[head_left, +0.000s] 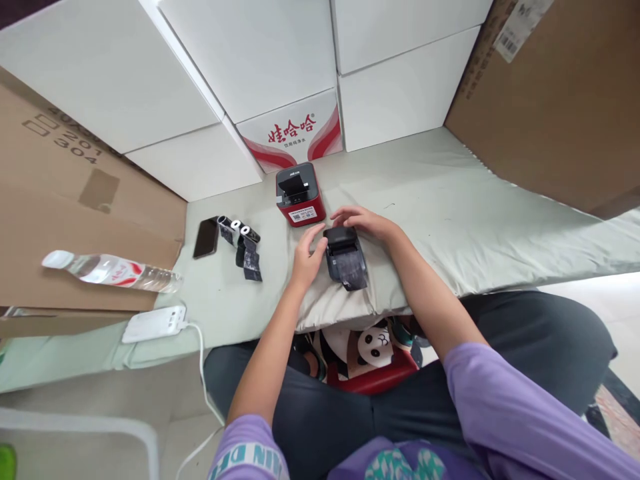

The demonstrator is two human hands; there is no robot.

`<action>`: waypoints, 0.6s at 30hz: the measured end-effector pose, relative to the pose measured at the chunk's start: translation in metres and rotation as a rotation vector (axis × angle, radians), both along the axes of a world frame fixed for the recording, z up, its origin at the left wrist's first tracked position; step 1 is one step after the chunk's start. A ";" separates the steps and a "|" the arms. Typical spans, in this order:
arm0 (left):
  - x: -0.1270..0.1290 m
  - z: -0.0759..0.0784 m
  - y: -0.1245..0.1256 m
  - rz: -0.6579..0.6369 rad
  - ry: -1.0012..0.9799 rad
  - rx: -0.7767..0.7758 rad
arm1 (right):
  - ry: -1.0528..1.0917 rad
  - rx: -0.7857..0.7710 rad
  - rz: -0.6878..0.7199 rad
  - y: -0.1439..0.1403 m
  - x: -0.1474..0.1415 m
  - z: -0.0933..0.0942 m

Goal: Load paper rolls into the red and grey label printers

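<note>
A small black device (335,265), which looks like a portable label printer, lies on the cloth-covered surface in front of me. A dark, wrinkled strip (353,270) hangs from its near side. My left hand (307,259) is at the device's left edge, thumb and fingers apart, the thumb close to or touching its side. Behind the device's top right corner, my right hand (365,222) is spread with bent fingers. Whether its fingertips touch the device is hard to make out. A red and black box-shaped machine (306,200) with a QR label stands just behind.
Left of my hands lie several small rolls (241,230) with dark strips and a black phone (205,238). A water bottle (120,271) and a white power bank (154,324) with a cable are farther left. White boxes (250,53) and cardboard cartons (550,100) wall the surface.
</note>
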State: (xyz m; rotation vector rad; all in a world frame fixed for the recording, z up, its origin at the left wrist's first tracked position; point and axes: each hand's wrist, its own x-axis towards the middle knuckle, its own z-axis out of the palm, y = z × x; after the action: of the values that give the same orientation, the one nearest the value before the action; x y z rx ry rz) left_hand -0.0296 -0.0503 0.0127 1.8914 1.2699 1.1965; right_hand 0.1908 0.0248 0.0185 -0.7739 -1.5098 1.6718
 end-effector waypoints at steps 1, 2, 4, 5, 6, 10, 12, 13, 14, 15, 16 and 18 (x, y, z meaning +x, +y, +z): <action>0.003 -0.006 0.003 -0.014 -0.052 -0.072 | -0.042 0.028 0.049 0.000 0.003 0.001; 0.005 -0.012 0.005 -0.031 -0.111 -0.144 | -0.082 0.061 0.092 -0.001 0.006 0.001; 0.006 -0.021 0.008 -0.106 -0.222 -0.269 | -0.148 0.136 0.157 -0.003 0.011 0.003; 0.005 -0.023 0.009 -0.158 -0.266 -0.316 | -0.175 0.168 0.181 -0.005 0.013 0.004; 0.003 -0.024 0.011 -0.209 -0.301 -0.353 | -0.198 0.191 0.201 -0.007 0.014 0.005; -0.003 -0.020 0.016 -0.305 -0.365 -0.415 | -0.243 0.187 0.257 -0.011 0.015 0.010; -0.003 -0.019 0.017 -0.310 -0.373 -0.426 | -0.234 0.175 0.255 -0.011 0.014 0.009; -0.003 -0.019 0.017 -0.306 -0.376 -0.434 | -0.231 0.165 0.226 -0.012 0.014 0.007; -0.002 -0.020 0.017 -0.296 -0.379 -0.441 | -0.234 0.149 0.171 -0.014 0.013 0.005; -0.001 -0.022 0.015 -0.279 -0.385 -0.444 | -0.246 0.131 0.087 -0.019 0.013 0.001; 0.000 -0.023 0.013 -0.254 -0.393 -0.442 | -0.263 0.110 -0.028 -0.026 0.013 -0.003; 0.002 -0.027 0.006 -0.182 -0.419 -0.407 | -0.309 0.094 -0.306 -0.049 0.011 -0.013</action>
State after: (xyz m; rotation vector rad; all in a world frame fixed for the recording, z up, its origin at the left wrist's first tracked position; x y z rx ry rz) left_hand -0.0275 -0.0439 -0.0148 1.3440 0.9956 1.0695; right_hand 0.2015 -0.0247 0.0053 -1.1883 -1.5684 1.2888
